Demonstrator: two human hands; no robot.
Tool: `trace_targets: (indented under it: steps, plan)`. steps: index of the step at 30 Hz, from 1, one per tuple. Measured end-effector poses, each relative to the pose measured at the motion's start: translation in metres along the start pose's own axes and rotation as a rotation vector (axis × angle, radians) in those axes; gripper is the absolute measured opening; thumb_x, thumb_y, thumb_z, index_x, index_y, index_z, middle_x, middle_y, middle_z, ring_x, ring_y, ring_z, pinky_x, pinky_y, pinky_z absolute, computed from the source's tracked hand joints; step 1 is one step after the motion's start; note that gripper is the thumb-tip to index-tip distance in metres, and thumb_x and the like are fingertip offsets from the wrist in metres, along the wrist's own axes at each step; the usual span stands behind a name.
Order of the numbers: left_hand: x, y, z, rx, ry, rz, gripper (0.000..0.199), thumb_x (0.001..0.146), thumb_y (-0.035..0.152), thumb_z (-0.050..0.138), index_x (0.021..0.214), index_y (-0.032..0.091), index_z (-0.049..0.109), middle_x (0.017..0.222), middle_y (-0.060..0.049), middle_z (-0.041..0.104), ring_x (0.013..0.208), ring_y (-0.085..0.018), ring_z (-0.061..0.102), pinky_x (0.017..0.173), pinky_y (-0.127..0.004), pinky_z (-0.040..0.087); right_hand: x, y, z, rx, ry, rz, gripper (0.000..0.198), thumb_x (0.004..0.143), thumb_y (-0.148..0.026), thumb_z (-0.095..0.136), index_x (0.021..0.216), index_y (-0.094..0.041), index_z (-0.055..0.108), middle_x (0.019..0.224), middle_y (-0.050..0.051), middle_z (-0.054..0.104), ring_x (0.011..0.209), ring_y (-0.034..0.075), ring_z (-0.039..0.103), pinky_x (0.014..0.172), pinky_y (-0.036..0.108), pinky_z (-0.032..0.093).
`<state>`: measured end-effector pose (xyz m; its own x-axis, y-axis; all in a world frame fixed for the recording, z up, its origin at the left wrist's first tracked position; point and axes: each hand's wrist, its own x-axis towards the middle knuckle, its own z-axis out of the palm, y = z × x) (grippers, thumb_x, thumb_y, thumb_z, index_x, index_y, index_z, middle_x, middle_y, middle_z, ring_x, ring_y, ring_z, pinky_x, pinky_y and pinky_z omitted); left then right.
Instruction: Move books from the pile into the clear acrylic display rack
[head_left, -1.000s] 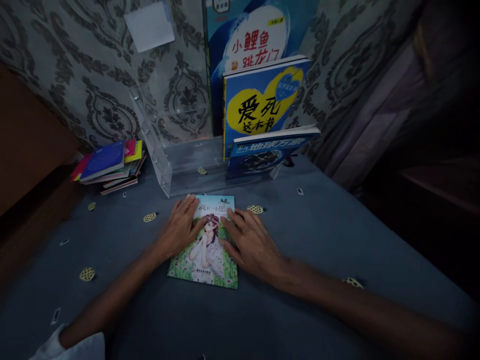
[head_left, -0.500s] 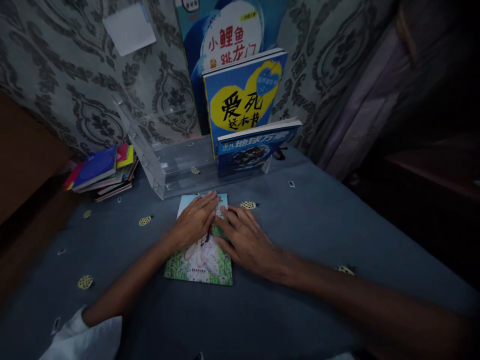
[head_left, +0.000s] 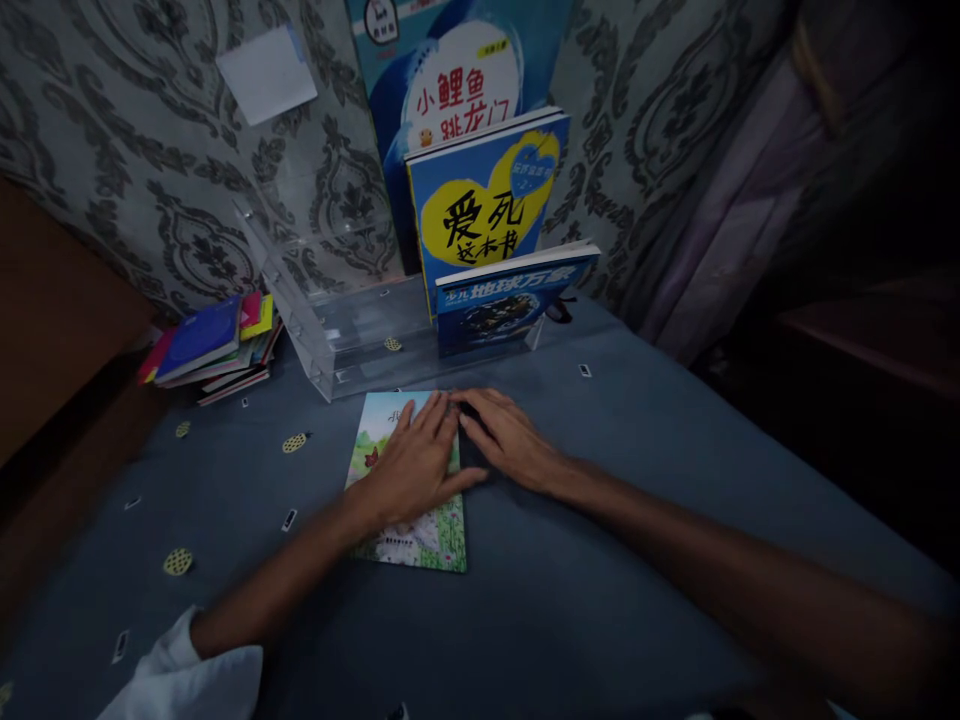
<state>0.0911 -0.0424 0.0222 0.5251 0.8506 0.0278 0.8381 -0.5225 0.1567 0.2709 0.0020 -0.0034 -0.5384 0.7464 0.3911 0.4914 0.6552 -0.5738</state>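
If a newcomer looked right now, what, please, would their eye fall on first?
Probably the blue book with the yellow heart, standing in the clear rack by the wall. Then the left hand, spread over the illustrated book on the table, with the right hand at that book's upper right corner.

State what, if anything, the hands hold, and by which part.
The left hand lies spread over the rectangular green-and-blue paper book, gripping nothing. The right hand is at its upper right corner; whether it grips there cannot be told.
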Motion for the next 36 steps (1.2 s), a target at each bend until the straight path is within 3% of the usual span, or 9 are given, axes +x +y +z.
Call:
trace_targets:
  steps: [4, 7, 10, 15, 18, 23, 29, 36]
  plan:
    - [-0.006, 0.012, 0.003, 0.014, -0.029, 0.031, 0.072, 0.099, 0.056, 0.041, 0.152, 0.009, 0.029, 0.163, -0.023, 0.023, 0.154, -0.032, 0.011, 0.124, -0.058, 0.015, -0.001, 0.001, 0.001, 0.002, 0.005, -0.024, 0.038, 0.097, -0.023, 0.039, 0.13, -0.02, 0.058, 0.119, 0.012, 0.069, 0.114, 0.028, 0.06, 0.1, 0.05, 0.048]
    - [-0.012, 0.011, 0.0, 0.026, -0.045, 0.055, 0.064, 0.099, 0.041, 0.041, 0.151, 0.006, 0.029, 0.162, -0.024, 0.024, 0.154, -0.029, 0.012, 0.124, -0.056, 0.017, -0.001, 0.004, 0.001, -0.016, 0.003, -0.049, 0.04, 0.097, -0.025, 0.038, 0.131, -0.019, 0.058, 0.127, 0.014, 0.066, 0.12, 0.029, 0.058, 0.101, 0.052, 0.048]
    - [-0.023, 0.006, -0.006, 0.023, -0.066, 0.114, 0.062, 0.096, 0.028, 0.043, 0.152, 0.005, 0.03, 0.162, -0.023, 0.026, 0.154, -0.027, 0.015, 0.126, -0.051, 0.018, 0.0, 0.003, -0.001, -0.041, -0.003, -0.049, 0.037, 0.098, -0.026, 0.038, 0.124, -0.017, 0.063, 0.121, 0.014, 0.069, 0.113, 0.029, 0.061, 0.1, 0.051, 0.049]
    - [-0.054, -0.011, -0.024, -0.038, -0.143, 0.244, 0.073, 0.091, 0.012, 0.042, 0.159, 0.02, 0.019, 0.165, -0.009, 0.023, 0.153, -0.022, 0.02, 0.126, -0.045, 0.023, -0.002, -0.008, -0.003, -0.036, 0.003, -0.056, 0.031, 0.098, -0.023, 0.041, 0.114, -0.018, 0.068, 0.104, 0.011, 0.074, 0.097, 0.026, 0.065, 0.089, 0.045, 0.052]
    - [-0.067, -0.025, -0.033, -0.072, -0.199, 0.255, 0.083, 0.087, 0.006, 0.042, 0.161, 0.029, 0.011, 0.164, -0.001, 0.025, 0.152, -0.019, 0.024, 0.126, -0.047, 0.022, -0.006, -0.015, 0.001, -0.017, -0.005, -0.075, 0.03, 0.098, -0.023, 0.043, 0.115, -0.018, 0.068, 0.101, 0.01, 0.075, 0.093, 0.026, 0.067, 0.087, 0.044, 0.053]
    - [-0.074, -0.034, -0.038, -0.095, -0.217, 0.213, 0.091, 0.081, 0.001, 0.041, 0.16, 0.033, 0.011, 0.164, 0.003, 0.024, 0.152, -0.019, 0.025, 0.126, -0.05, 0.02, -0.01, -0.02, 0.005, 0.06, -0.018, -0.123, 0.031, 0.099, -0.023, 0.044, 0.119, -0.021, 0.068, 0.107, 0.008, 0.076, 0.099, 0.025, 0.069, 0.099, 0.049, 0.05]
    - [-0.074, -0.033, -0.033, -0.05, -0.213, 0.199, 0.085, 0.082, -0.001, 0.039, 0.159, 0.027, 0.018, 0.165, -0.001, 0.023, 0.154, -0.017, 0.019, 0.127, -0.051, 0.016, -0.008, -0.023, 0.002, 0.101, -0.02, -0.146, 0.031, 0.098, -0.019, 0.045, 0.119, -0.019, 0.068, 0.099, 0.009, 0.076, 0.095, 0.025, 0.068, 0.091, 0.045, 0.052]
    - [-0.077, -0.045, -0.028, -0.032, -0.141, 0.171, 0.081, 0.087, -0.002, 0.036, 0.158, 0.033, 0.021, 0.163, 0.001, 0.03, 0.152, -0.017, 0.023, 0.126, -0.052, 0.018, -0.01, -0.025, 0.002, 0.094, -0.117, -0.19, 0.034, 0.1, -0.02, 0.044, 0.126, -0.019, 0.065, 0.1, 0.01, 0.072, 0.096, 0.024, 0.066, 0.089, 0.044, 0.053]
